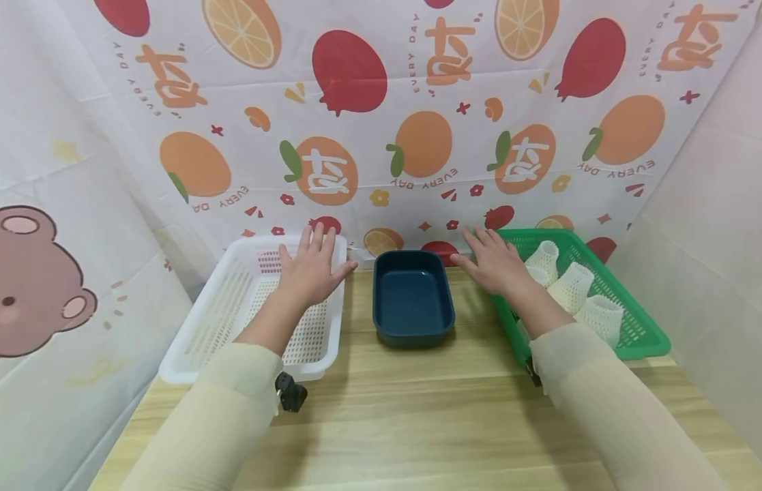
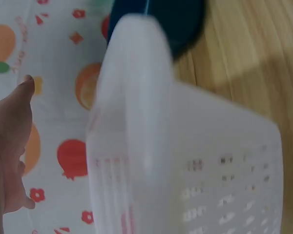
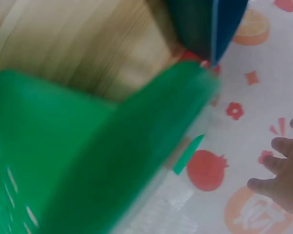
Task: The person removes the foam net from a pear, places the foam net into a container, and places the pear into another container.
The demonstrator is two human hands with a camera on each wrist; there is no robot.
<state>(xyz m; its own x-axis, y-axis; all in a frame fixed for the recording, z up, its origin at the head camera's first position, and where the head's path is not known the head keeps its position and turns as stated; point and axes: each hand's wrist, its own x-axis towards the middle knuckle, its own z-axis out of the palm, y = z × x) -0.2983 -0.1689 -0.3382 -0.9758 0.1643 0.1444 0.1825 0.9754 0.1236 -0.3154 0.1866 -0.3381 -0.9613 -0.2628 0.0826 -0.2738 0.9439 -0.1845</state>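
My left hand [image 1: 310,267] hovers over the right side of a white perforated basket [image 1: 190,344], fingers spread and holding nothing. On the other side, my right hand [image 1: 492,262] is stretched out beside the left edge of a green basket [image 1: 643,341], also with fingers apart and nothing in its grasp. Several white foam net sleeves [image 1: 571,286] stand in the green basket; my right forearm hides part of them. Between the hands, a dark blue rectangular container [image 1: 413,300] sits on the table. Both wrist views show the hands away from the basket rims.
A wood-grain table [image 1: 405,423] carries all three containers. Behind it hangs a white cloth [image 1: 381,164] with fruit prints, close to their far edges. Pale cloth walls flank the table, the left cloth [image 1: 31,286] printed with a bear.
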